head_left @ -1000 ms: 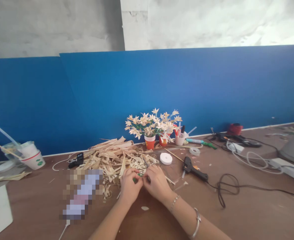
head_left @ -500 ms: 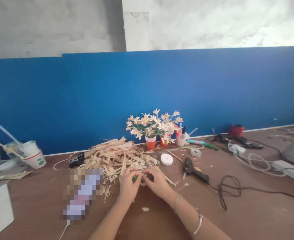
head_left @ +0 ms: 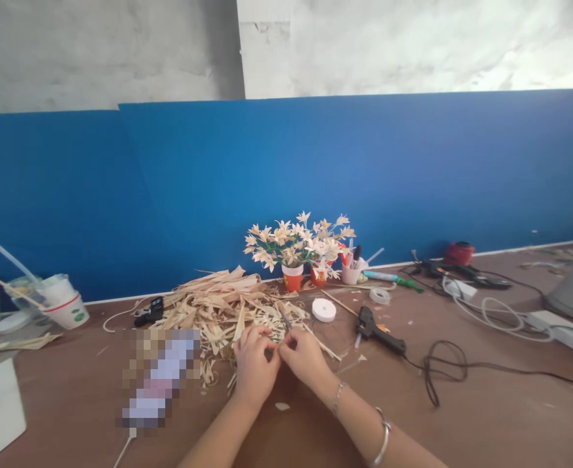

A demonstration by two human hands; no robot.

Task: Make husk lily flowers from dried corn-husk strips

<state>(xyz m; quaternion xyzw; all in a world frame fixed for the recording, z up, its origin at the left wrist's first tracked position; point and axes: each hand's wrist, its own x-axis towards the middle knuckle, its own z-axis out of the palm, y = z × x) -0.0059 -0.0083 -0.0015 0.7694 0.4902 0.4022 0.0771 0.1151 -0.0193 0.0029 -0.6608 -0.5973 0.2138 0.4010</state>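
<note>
My left hand and my right hand meet fingertip to fingertip over the brown table, just in front of a heap of dried husk strips. Both have their fingers pinched together; whatever is between the tips is too small to make out. A thin dark tool sticks up from behind my right hand's fingers. Beyond the heap, cream-coloured flowers stand in a red and white cup. A white roll of tape lies to the right of the heap.
A black glue gun with a looped cable lies on the right. On the left are a blurred-out phone, a black clip-like object and a white cup. A blue partition stands behind the table.
My hands have come closer together, and my left hand has turned so that the green piece seen at its fingertips is hidden. The view has shifted slightly.
</note>
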